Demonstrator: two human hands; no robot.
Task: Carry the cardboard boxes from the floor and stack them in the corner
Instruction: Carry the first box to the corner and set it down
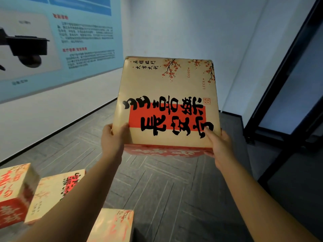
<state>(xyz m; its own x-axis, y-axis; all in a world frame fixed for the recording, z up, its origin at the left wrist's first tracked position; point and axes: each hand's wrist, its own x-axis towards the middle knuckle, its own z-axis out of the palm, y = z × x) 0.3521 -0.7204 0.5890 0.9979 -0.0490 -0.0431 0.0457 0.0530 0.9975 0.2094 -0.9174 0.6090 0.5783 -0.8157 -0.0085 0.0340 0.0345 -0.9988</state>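
Observation:
A tan cardboard box [166,88] with a red band, black calligraphy and plum blossoms is held up in the air in front of me. My left hand [112,140] grips its near left corner, thumb on top. My right hand [219,145] grips its near right corner, thumb on top and fingers underneath. Three more boxes of the same kind sit on the floor at the lower left: one [14,193] at the far left, one [52,191] beside it, one [113,224] at the bottom edge. The room corner [222,109] lies beyond the held box.
A grey patterned floor [166,189] stretches ahead to the corner. A white wall with a blue poster [61,41] runs along the left. A black-framed glass partition [288,102] stands on the right.

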